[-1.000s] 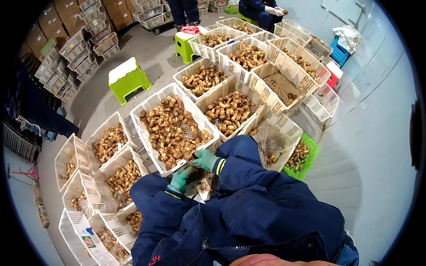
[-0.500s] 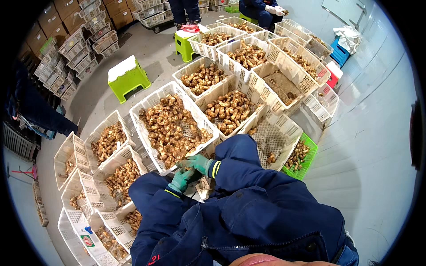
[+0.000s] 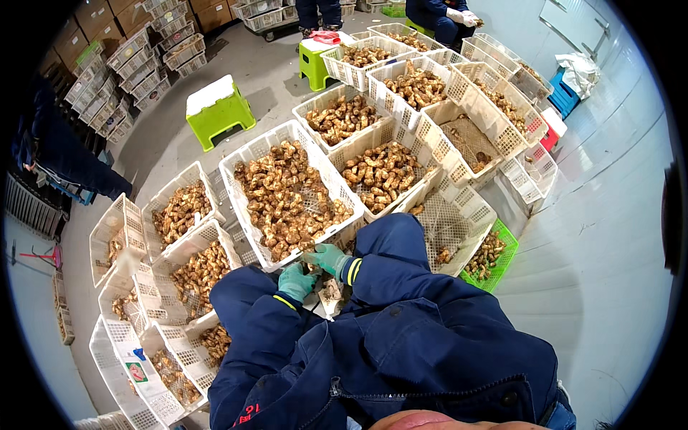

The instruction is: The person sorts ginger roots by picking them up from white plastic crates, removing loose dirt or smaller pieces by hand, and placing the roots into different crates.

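Just below the near rim of a large white crate [image 3: 228, 188], both my green-gloved hands are close together. My left hand [image 3: 295, 282] is closed on a brown, stubby mushroom [image 3: 310, 268], mostly covered by the fingers. Curled over it from the right, my right hand [image 3: 328, 259] is also closed; what its fingers grip is hidden. Brown and cream mushrooms [image 3: 276, 193] fill much of the large crate. Beneath the hands, a pale, dirt-marked object [image 3: 331, 295] shows between my legs.
More mushroom crates stand at my left [image 3: 188, 283] and ahead at right, such as one crate [image 3: 383, 175]. A green basket [image 3: 510, 251] sits by the wall. A green stool [image 3: 218, 115] is beyond the large crate. Other people [image 3: 444, 21] are farther off.
My head view has shifted slightly, so the crates appear a little farther right. My hands stay together by the crate's near rim, the left one turned a bit more upright.
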Motion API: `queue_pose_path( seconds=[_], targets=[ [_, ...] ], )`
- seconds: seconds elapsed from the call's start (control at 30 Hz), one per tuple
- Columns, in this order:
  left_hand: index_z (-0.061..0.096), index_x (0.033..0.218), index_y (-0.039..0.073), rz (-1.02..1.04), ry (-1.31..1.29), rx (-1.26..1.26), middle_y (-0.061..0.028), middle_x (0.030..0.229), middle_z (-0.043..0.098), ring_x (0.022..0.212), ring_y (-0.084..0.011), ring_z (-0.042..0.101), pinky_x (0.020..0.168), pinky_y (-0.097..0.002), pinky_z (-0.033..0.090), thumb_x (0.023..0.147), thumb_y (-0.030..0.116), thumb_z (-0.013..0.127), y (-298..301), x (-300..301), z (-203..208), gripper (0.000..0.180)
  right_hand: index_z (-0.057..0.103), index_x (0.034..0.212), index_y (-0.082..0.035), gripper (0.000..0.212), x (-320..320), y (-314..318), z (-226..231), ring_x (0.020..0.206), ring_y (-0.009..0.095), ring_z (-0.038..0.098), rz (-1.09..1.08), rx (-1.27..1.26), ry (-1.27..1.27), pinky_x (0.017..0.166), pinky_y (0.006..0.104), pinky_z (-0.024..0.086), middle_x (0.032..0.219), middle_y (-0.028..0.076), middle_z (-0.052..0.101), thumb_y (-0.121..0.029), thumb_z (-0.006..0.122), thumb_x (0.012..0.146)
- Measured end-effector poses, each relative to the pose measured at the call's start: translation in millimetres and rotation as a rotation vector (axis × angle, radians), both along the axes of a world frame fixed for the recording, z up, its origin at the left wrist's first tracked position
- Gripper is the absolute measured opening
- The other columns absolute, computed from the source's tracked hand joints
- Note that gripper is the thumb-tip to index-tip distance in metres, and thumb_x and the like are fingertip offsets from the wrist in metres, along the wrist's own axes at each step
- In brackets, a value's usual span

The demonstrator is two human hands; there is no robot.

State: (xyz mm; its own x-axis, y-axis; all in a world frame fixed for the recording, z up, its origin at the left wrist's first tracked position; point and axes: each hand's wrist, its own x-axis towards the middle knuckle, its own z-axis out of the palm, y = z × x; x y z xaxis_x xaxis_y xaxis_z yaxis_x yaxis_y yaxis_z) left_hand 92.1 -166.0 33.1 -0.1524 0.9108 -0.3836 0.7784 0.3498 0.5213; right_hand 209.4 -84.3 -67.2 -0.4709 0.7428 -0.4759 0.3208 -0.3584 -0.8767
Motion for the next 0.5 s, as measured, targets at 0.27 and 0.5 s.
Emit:
queue_pose_path(
  seconds=[0.27,0.5],
  targets=[
    [0.062,0.1,0.002,0.189,-0.346,0.019,-0.0088,0.078,0.066,0.073,-0.0189,0.065,0.064,-0.033,0.051,0.075,0.028,0.072,-7,-1,6,0.037,0.053,0.066,-0.004,0.035,6,-9,70,0.059,0.012,0.042,-0.108,-0.047,0.121,0.053,0.0311,0.035,0.063,0.0,0.045,-0.03,0.076,0.074],
    [0.058,0.109,-0.001,0.093,-0.746,0.225,-0.0019,0.091,0.06,0.077,-0.0105,0.051,0.071,-0.0249,0.044,0.082,0.021,0.067,-5,-5,-24,0.035,0.064,0.089,0.001,0.019,25,3,41,0.068,0.014,0.056,0.189,0.684,0.083,0.059,0.0295,0.047,0.082,0.008,0.062,-0.014,0.07,0.078]
  ],
)
